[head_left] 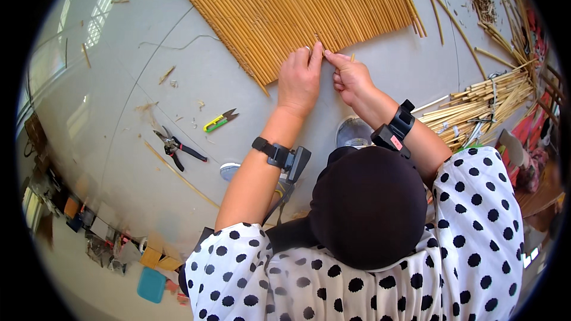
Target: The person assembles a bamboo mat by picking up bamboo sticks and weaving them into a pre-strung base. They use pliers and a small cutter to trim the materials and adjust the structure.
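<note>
A mat of tan reed sticks [291, 9], laid side by side, lies on the floor in front of me. My left hand [299, 80] is closed at its near edge, with thumb and forefinger pressed on the reed ends. Right beside it, my right hand [352, 80] is closed, its thumb and forefinger pinching at the same edge. The tip of a thin reed stick [353, 57] pokes up from the right fist; the rest is hidden. Whatever thread or fibre may lie between the fingertips is too small to make out.
Yellow-green thread snips [220, 120] and black-handled pliers [178, 148] lie to the left, near a loose reed [178, 172]. At the right are a tied reed bundle [476, 107], a long reed [455, 24] and a pile of scraps [480, 0]. A blue stool [151, 285] stands lower left.
</note>
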The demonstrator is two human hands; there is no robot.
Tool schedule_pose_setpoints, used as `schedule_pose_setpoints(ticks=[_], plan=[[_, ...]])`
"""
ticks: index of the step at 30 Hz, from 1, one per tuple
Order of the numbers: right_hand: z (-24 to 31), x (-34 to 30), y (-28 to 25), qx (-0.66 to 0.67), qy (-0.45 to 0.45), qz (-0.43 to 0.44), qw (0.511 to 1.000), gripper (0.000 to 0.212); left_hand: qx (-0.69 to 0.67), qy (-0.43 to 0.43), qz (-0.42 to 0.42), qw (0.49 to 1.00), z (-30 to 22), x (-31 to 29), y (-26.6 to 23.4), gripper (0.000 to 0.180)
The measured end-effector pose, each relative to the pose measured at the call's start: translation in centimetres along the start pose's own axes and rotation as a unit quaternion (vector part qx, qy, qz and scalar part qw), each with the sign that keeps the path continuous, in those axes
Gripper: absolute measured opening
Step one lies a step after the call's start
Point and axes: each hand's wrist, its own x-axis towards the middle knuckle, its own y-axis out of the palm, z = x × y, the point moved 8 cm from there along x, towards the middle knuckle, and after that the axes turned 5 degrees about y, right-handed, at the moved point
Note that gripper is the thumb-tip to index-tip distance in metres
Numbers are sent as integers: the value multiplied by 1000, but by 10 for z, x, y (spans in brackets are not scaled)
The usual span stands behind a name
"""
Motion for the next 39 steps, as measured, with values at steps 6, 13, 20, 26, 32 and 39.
schedule_pose_setpoints(ticks=[6,13,20,26,32,39], plan=[[3,-3,4,-23,-10,-7,1000,21,48,-2,0,999,-6,-3,1,41],[-3,4,3,12,17,40,999,16,44,-27,32,998,-8,-9,-1,45],[-3,-4,-3,-20,57,77,995,16,-1,-41,-12,999,-4,-19,-29,46],[-5,-11,-14,-47,78,66,994,17,12,-61,-18,998,8,-19,-28,47],[-2,-19,-14,-62,63,100,991,13,50,-127,-52,989,37,1,-55,48],[1,-28,-11,-124,70,144,979,17,72,-119,-27,990,45,15,-65,40]])
